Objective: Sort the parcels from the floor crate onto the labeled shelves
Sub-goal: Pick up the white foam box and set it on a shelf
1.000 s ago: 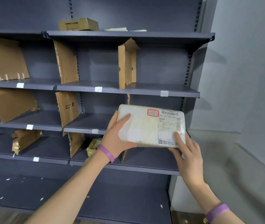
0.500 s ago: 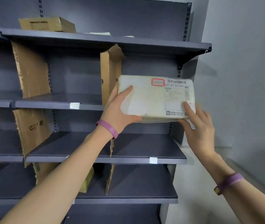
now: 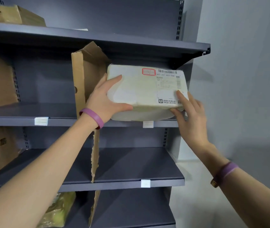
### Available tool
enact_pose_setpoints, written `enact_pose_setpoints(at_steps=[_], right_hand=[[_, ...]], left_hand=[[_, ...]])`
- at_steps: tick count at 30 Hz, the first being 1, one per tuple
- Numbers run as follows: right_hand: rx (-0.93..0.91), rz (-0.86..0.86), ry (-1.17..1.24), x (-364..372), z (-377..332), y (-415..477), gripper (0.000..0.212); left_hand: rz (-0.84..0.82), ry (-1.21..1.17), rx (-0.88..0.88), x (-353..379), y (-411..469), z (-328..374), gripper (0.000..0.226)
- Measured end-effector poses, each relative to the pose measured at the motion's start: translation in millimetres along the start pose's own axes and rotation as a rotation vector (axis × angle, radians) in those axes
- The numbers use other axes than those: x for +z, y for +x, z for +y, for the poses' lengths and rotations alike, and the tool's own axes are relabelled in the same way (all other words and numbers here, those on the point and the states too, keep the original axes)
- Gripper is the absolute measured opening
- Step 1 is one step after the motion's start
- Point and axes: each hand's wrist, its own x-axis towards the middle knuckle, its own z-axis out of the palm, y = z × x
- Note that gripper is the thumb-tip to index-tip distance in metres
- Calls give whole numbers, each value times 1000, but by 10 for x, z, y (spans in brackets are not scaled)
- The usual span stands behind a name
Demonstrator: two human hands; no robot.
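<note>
The single wide-angle camera, worn on the person's head, is looking forward from close in front of the grey shelving (image 3: pixel 131 40), facing its right-hand end nearly square-on at about the height of the upper bays, while the pale wall (image 3: pixel 246 79) is filling the frame's right side.

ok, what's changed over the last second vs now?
The parcel went up one level, to the mouth of the right-hand bay beside the cardboard divider; its lower edge is now at the front lip of that shelf. Nothing was taken or released: the left hand still grips its left end, the right hand its lower right corner. The rest looks unchanged.
</note>
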Motion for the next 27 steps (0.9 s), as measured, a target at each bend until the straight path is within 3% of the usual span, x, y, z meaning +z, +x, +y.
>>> enact_pose_setpoints(at_steps=[8,15,23,27], right_hand=[[-64,59,86,268,610,217,42],[-13,61,177,488,754,282,40],[87,-67,131,783,812,395,66],[68,-194,58,916,869,299,75]], left_hand=[[-6,-8,-82,394,291,-55,81],[45,-60,-156,556,397,-144,70],[99,-38,-124,849,491,-361,68],[25,38,-157,975,484,-534,75]])
